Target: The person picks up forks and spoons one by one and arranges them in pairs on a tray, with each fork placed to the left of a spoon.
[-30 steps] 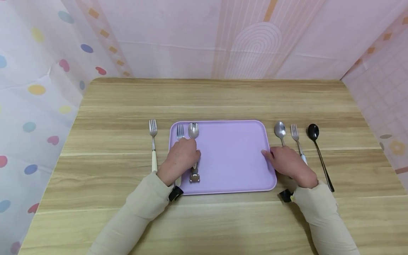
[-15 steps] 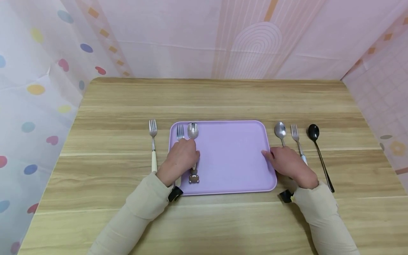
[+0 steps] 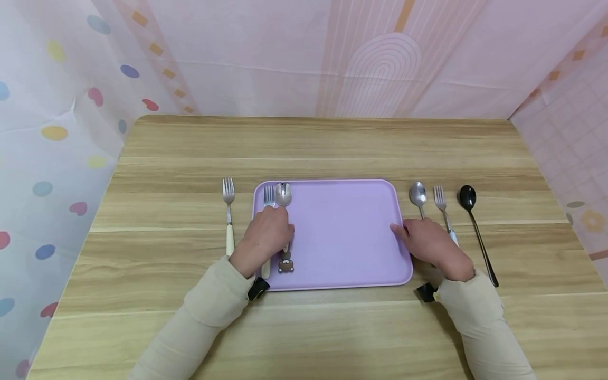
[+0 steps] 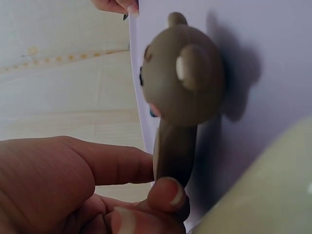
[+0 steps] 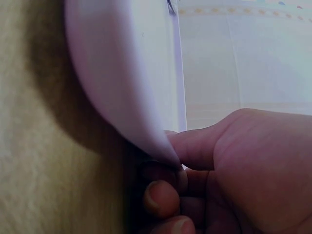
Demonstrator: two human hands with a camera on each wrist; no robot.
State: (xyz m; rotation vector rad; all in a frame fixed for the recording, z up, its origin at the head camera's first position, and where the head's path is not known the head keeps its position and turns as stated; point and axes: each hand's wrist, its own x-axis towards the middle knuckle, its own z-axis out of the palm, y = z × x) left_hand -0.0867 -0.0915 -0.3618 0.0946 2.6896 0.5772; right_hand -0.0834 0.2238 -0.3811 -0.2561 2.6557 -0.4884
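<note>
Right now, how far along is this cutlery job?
Done, apparently: one fork lies on the tray. In hand: the left hand pinches the bear spoon beside it; the right hand grips the tray's edge. Possibly left: the leftmost fork, silver spoon, blue-handled fork and black spoon, off the tray.

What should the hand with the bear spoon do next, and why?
Probably the left hand should gently lower the bear spoon and let go. It pinches that spoon over the tray, right beside a fork, so the two look lined up. The right hand grips the tray's edge, which should help keep it steady.
</note>
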